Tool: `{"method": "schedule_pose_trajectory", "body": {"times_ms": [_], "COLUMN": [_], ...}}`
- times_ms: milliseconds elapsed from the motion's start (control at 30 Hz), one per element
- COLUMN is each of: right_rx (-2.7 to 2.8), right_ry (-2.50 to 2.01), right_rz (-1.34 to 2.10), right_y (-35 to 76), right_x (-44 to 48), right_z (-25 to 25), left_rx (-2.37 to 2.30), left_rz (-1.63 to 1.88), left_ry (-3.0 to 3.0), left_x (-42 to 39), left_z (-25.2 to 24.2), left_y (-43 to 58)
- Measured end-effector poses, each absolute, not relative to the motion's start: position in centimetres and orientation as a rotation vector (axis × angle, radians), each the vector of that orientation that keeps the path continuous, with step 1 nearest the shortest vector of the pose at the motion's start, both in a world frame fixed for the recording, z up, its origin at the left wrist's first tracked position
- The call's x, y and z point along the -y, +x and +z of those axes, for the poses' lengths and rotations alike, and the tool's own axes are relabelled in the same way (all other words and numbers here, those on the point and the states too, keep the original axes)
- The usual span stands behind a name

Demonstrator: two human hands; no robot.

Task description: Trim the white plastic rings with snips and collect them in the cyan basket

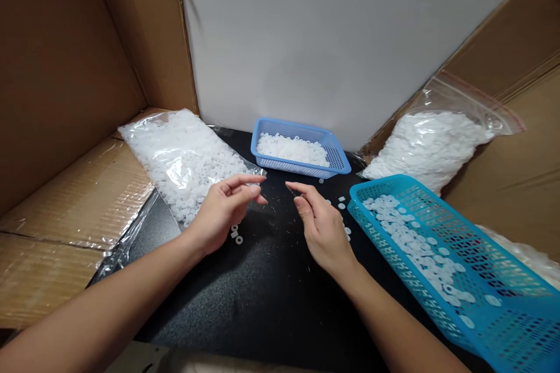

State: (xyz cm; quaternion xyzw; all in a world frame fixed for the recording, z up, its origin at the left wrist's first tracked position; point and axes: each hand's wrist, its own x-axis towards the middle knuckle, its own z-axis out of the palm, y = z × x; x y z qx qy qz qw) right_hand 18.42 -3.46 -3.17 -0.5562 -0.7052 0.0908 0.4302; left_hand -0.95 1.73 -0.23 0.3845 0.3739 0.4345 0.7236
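Over the black tabletop [258, 297], my left hand [230, 204] is held with its fingers stretched apart, and nothing shows between them. It is beside the clear bag [184, 163] of small white plastic pieces, with a few white rings [238, 240] lying just below it. My right hand [326, 227] faces it, thumb and index finger closed in a pinch. A thin dark sliver shows at those fingertips, too small to name. Several flat white discs [342, 199] lie on the table beyond the right hand.
A blue basket [301, 170] of small white rings stands at the back. To the right is a larger turquoise basket [394, 262] holding white discs, with a zip bag [431, 140] of white pieces behind it. Cardboard [65, 204] flanks the left side; fine scraps dot the table.
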Motion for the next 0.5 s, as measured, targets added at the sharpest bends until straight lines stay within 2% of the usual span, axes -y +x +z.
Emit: {"method": "schedule_pose_trajectory", "body": {"times_ms": [133, 500], "right_rx": [2.021, 2.474], "right_ry": [-1.455, -1.493], "right_rz": [0.591, 0.517], "right_y": [16.6, 12.6], "right_x": [2.6, -0.4], "right_z": [-4.4, -1.1], "left_rx": [-0.906, -1.054], "left_rz": [1.128, 1.097], "left_ry": [0.622, 0.608], "left_x": [-3.7, -3.8], "left_z": [0.8, 5.5], "left_y": [-1.8, -0.8]}}
